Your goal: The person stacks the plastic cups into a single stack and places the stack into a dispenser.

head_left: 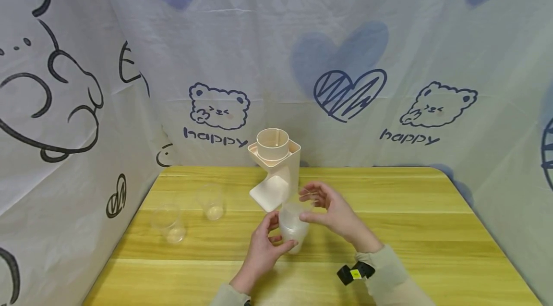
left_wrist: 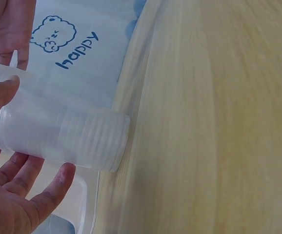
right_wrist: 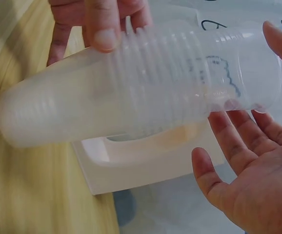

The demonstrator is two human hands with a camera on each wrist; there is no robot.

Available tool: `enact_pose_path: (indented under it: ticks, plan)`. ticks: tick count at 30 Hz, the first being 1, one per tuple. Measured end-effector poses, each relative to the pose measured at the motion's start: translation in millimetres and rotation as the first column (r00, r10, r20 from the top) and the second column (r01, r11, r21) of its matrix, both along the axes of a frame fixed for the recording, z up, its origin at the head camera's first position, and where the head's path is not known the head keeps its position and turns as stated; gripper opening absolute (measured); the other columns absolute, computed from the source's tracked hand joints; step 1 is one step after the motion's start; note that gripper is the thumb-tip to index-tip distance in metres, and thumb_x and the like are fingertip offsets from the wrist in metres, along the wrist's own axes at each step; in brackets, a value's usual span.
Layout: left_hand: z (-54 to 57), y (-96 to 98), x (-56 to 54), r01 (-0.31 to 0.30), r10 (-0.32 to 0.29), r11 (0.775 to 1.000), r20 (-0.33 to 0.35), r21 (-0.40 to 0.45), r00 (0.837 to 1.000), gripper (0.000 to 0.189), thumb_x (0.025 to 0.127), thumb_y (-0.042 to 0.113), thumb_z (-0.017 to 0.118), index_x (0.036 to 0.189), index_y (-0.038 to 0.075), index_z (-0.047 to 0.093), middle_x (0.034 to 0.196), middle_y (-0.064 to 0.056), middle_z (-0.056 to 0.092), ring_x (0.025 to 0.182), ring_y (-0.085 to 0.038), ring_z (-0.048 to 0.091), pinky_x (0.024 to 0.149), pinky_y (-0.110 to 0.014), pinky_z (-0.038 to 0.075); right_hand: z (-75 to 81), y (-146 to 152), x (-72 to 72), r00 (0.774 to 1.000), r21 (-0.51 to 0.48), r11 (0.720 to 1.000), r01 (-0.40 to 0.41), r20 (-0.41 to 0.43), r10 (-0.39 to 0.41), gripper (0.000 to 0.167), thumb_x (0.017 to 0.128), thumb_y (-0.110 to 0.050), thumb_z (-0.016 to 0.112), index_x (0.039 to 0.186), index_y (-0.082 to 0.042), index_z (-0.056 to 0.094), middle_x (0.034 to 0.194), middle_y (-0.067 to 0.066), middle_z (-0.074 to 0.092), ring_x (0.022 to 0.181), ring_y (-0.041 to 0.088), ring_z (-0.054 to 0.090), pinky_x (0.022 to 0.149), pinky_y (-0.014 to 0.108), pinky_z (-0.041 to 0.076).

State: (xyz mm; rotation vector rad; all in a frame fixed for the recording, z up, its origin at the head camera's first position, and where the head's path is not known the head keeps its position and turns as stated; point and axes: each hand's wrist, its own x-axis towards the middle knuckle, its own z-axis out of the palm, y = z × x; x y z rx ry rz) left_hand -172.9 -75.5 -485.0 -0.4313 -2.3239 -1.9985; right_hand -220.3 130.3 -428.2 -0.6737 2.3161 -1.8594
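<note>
While the left hand (head_left: 264,247) grips one stack of nested clear plastic cups (head_left: 294,226), fingers pinching its sides, the right hand (head_left: 331,213) curves its fingers round the rim end. Stack location: just before one cream plastic stand (head_left: 290,171). Wood-grain worktop (head_left: 432,229): two separate transparent cups (head_left: 168,223), left. White printed cloth (head_left: 276,56): "happy", twice.

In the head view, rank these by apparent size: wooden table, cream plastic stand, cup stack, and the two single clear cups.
Largest to smallest:
1. Wooden table
2. Cream plastic stand
3. Cup stack
Last, unranked: left single cup and right single cup; they look too alike to separate.
</note>
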Motion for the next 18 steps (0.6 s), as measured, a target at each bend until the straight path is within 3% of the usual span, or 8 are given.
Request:
enact_pose_path:
  ticks: [4,11,18]
  plan:
    - [0.9,-0.2,0.3,0.002,-0.002,1.000,0.001,0.001,1.000,0.063,0.078,-0.002,0.081,0.131,-0.004,0.048,0.124,-0.020,0.057,0.112,-0.040,0.056,0.083,-0.052,0.056,-4.7,0.6,-0.8,1.000,0.015,1.000,-0.015,0.008,0.015,0.061,0.082,-0.011,0.080,0.135,-0.003,0.049,0.131,0.015,0.057,0.119,0.030,0.055,0.101,0.053,0.041]
    - [-33.4,-3.7,-14.5,0.009,-0.009,1.000,-0.014,-0.013,1.000,0.069,0.079,0.014,0.084,0.136,0.007,0.047,0.128,-0.011,0.056,0.113,-0.030,0.056,0.082,-0.038,0.058,-16.3,2.2,-2.8,1.000,0.038,0.999,-0.030,0.006,0.030,0.056,0.084,-0.011,0.078,0.133,-0.003,0.053,0.131,0.013,0.059,0.121,0.031,0.053,0.102,0.056,0.040]
    - [-33.9,-4.3,-14.6,0.017,-0.017,1.000,-0.019,-0.016,1.000,0.069,0.079,0.015,0.084,0.136,0.007,0.047,0.128,-0.011,0.056,0.114,-0.032,0.056,0.082,-0.037,0.058,-24.4,2.7,-3.1,0.999,0.038,0.998,-0.046,0.002,0.046,0.055,0.084,-0.010,0.079,0.133,-0.002,0.054,0.131,0.015,0.058,0.121,0.033,0.052,0.101,0.058,0.042]
